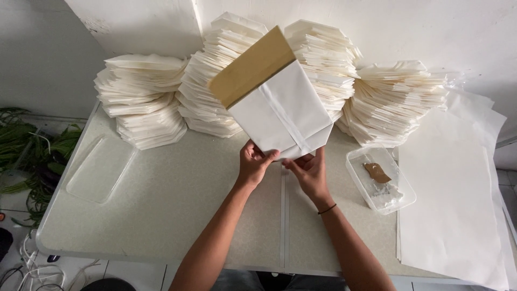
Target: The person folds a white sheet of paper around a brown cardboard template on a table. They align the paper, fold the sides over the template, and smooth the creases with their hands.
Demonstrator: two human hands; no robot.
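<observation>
Tabletop [172,205] first: pale and speckled, it carries everything in front of you, with a seam running down its middle toward your body. Along its back edge, against the wall, stand four leaning stacks of folded white paper bags [377,102], fanned side by side. To your right, a pile of flat white paper sheets [452,205] overhangs the tabletop's edge. Between the stacks and you, lifted off the surface and tilted away, is the paper bag [277,105] you are holding: white, with a brown band across its top and a folded bottom pointing toward you. At the right, just beside the sheets, sits a clear plastic tub [379,180] holding a small brown piece and some white bits. At the left lies a clear plastic lid [99,168]. Your left hand [253,161] pinches the bag's lower edge, its grip closed on the paper. Your right hand [309,170], a dark band on its wrist, grips the folded bottom beside it, fingers closed on the paper.
</observation>
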